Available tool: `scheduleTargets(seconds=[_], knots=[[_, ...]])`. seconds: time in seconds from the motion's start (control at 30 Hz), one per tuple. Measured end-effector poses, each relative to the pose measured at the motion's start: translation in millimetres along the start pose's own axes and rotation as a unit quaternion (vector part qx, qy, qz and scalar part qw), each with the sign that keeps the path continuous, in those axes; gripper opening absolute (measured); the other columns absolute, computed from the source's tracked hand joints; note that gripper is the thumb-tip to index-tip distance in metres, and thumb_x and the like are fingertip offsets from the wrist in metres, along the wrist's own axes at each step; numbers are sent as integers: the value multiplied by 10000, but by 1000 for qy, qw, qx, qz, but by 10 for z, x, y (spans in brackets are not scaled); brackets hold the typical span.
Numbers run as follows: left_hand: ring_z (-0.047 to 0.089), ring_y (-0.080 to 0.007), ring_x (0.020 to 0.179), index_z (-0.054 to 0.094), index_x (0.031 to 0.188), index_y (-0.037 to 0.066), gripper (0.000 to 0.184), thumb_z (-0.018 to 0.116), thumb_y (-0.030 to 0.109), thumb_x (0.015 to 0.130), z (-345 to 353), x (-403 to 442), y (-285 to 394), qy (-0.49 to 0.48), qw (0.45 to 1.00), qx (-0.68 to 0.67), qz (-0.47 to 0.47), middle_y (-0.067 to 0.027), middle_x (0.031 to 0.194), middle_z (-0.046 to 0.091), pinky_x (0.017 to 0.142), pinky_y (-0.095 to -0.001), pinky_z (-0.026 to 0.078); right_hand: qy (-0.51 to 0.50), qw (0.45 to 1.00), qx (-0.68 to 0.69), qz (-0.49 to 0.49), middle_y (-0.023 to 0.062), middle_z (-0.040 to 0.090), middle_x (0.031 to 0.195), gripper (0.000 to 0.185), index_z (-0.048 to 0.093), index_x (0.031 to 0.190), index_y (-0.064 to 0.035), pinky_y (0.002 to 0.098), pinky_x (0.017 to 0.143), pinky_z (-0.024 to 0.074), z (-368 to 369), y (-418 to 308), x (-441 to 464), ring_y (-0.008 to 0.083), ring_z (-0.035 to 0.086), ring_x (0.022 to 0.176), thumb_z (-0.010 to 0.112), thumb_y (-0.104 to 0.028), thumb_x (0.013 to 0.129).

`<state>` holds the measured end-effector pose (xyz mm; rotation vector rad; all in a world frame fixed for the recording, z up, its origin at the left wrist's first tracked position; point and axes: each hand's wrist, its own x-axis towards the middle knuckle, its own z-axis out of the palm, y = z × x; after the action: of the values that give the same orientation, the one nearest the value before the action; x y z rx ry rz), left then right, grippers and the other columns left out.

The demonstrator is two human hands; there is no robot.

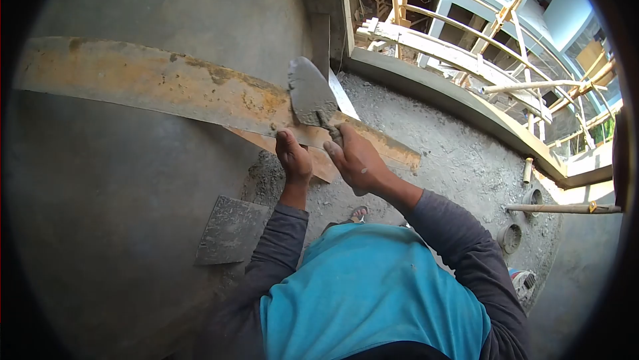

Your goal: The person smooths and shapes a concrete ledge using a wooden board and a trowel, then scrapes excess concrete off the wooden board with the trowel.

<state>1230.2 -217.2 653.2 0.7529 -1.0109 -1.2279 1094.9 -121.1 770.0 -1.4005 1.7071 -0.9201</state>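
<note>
A long worn board (166, 83) with orange-brown stains stretches from the far left to the centre right. My left hand (293, 159) is wrapped round its lower edge near the middle, thumb up. My right hand (359, 162) grips the handle of a trowel (311, 93). The trowel's blade points up and lies over the board, with wet grey mortar near the handle. The fingers of my left hand are partly hidden behind the board.
Grey plastered wall (146, 153) fills the left. A square board (229, 230) lies lower left. Mortar-strewn floor (452, 153) spreads right, with round containers (510, 238) and a pole (552, 208). Beyond a window ledge (459, 103) stands bamboo scaffolding (466, 23).
</note>
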Motion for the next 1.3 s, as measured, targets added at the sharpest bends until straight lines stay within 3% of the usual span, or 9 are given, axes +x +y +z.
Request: scheduleTargets(seconds=[0.13, 0.37, 0.57, 0.7, 0.8, 0.93, 1.0, 1.13, 1.3], knots=[[563, -202, 1063, 464, 1219, -34, 396, 442, 252, 945, 29, -50, 356, -62, 987, -73, -128, -107, 1154, 543, 926, -343, 466, 4, 998, 45, 48, 271, 586, 870, 345, 430, 1087, 37, 467, 747, 462, 163, 315, 1, 413, 593, 826, 510, -259, 929], [571, -170, 982, 549, 1126, -35, 351, 482, 255, 940, -12, -95, 462, -297, 949, 93, -53, -93, 1062, 588, 889, -338, 464, -43, 998, -8, -36, 291, 582, 883, 346, 432, 1069, 62, 459, 806, 457, 87, -647, 59, 442, 577, 889, 497, -242, 915], [606, -185, 962, 538, 1139, -16, 309, 467, 227, 962, -217, -86, 435, -143, 974, 99, -146, -108, 1055, 596, 841, -327, 506, -46, 989, -18, -139, 257, 591, 849, 349, 434, 1070, 56, 440, 728, 488, 99, -404, -65, 390, 614, 788, 502, -254, 926], [632, -201, 941, 512, 1147, -36, 331, 452, 235, 967, -241, -153, 618, -89, 990, 3, -112, -112, 1045, 608, 732, -344, 568, 21, 989, 54, 136, 259, 608, 908, 339, 472, 1092, -1, 463, 769, 454, -265, 778, -419, 418, 598, 864, 529, -288, 921], [634, -212, 952, 511, 1153, -36, 344, 465, 244, 958, -322, -169, 759, -75, 992, 18, -96, -124, 1081, 600, 747, -338, 570, 153, 947, 51, 276, 186, 599, 760, 332, 485, 1076, -1, 396, 521, 494, -290, 2152, -822, 252, 614, 576, 547, -282, 909], [630, -222, 969, 501, 1192, -20, 351, 468, 232, 949, -19, -233, 973, -80, 994, 4, -78, -130, 1108, 591, 769, -350, 565, 149, 887, 168, 404, 71, 524, 727, 303, 438, 1094, -36, 337, 417, 479, -240, 2698, -1120, 168, 544, 507, 536, -269, 926], [628, -229, 979, 490, 1209, -20, 355, 461, 222, 951, 122, -280, 999, -82, 993, -8, -82, -134, 1118, 588, 787, -359, 564, 127, 926, 140, 328, 207, 614, 795, 359, 482, 1078, 7, 434, 607, 514, -78, 2721, -1085, 314, 638, 644, 564, -292, 896], [616, -254, 1018, 462, 1239, -30, 364, 448, 197, 954, 349, -324, 953, -92, 994, -18, -63, -147, 1155, 572, 843, -399, 557, 102, 977, 50, 178, 290, 601, 914, 374, 463, 1113, 6, 498, 759, 460, -84, 1894, -916, 477, 577, 878, 553, -287, 899], [596, -272, 1064, 445, 1251, -46, 379, 440, 190, 954, 478, -384, 866, -89, 995, -22, -43, -160, 1188, 555, 875, -427, 547, 59, 997, 46, 9, 293, 590, 943, 357, 462, 1088, 9, 499, 767, 442, -230, 1183, -867, 470, 566, 902, 541, -289, 907]])
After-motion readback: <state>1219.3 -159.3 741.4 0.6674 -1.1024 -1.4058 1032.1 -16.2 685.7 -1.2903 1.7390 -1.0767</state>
